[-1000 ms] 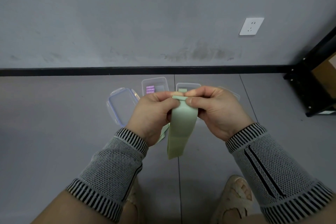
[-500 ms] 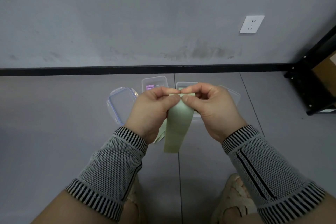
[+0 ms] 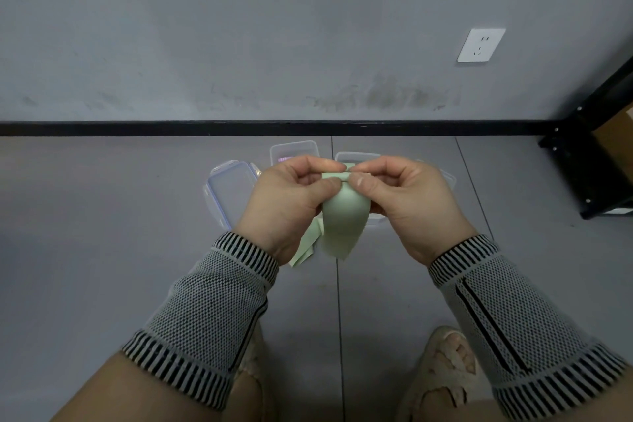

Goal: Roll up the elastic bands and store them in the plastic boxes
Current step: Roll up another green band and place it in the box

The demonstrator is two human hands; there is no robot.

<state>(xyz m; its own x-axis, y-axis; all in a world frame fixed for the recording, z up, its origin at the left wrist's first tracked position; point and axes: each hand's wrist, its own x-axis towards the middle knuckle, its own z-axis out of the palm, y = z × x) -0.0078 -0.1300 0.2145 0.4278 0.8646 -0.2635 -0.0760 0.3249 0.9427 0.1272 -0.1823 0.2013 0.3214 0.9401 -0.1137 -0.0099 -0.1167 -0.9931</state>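
Green band point(image 3: 344, 226) pinched btwn left hand point(image 3: 287, 202) & right hand point(image 3: 409, 205), prob. rolled at top.

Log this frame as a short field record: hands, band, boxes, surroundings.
left hand: pinches the top edge of the green elastic band
right hand: pinches the same edge
band state: roll started at the top, the rest hangs loose
plastic boxes: open box with something purple inside; a second box partly hidden by the hands
lid: lies on the floor beside the boxes
surroundings: grey floor, wall socket
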